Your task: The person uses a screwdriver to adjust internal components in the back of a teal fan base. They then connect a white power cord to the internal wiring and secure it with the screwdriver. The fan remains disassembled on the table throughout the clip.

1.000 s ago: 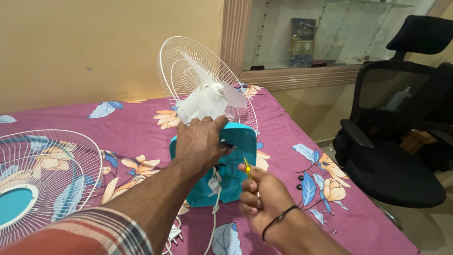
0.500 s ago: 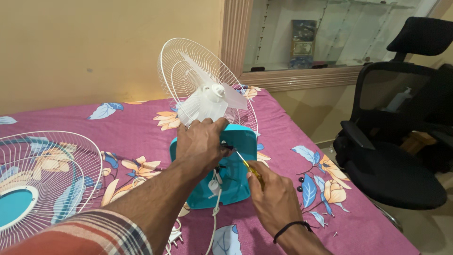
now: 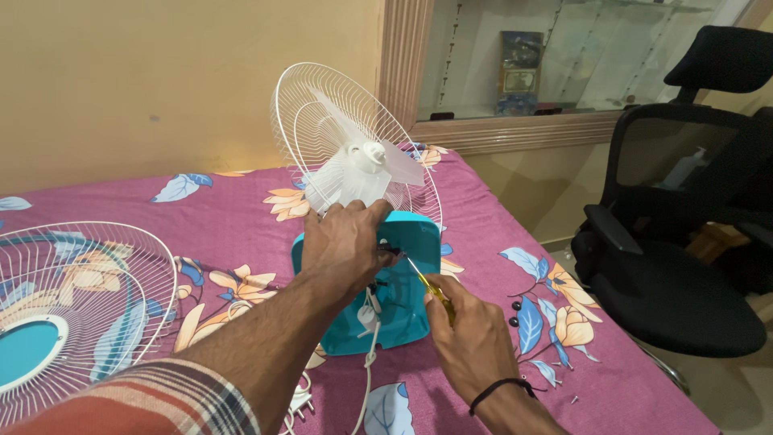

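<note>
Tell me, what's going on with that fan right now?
Left hand grips the fan's neck. Right hand drives a screwdriver into the teal fan. White cord dangles nearby.

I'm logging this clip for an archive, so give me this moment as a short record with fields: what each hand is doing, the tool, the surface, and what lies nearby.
left hand: left hand grips the teal fan body below the white motor
right hand: right hand holds a yellow-handled screwdriver, tip at the fan body
surface: floral magenta cloth
rear guard: white wire grille on the fan, tilted
nearby: loose front grille at left; small black parts by the right hand; black office chair at right
</note>
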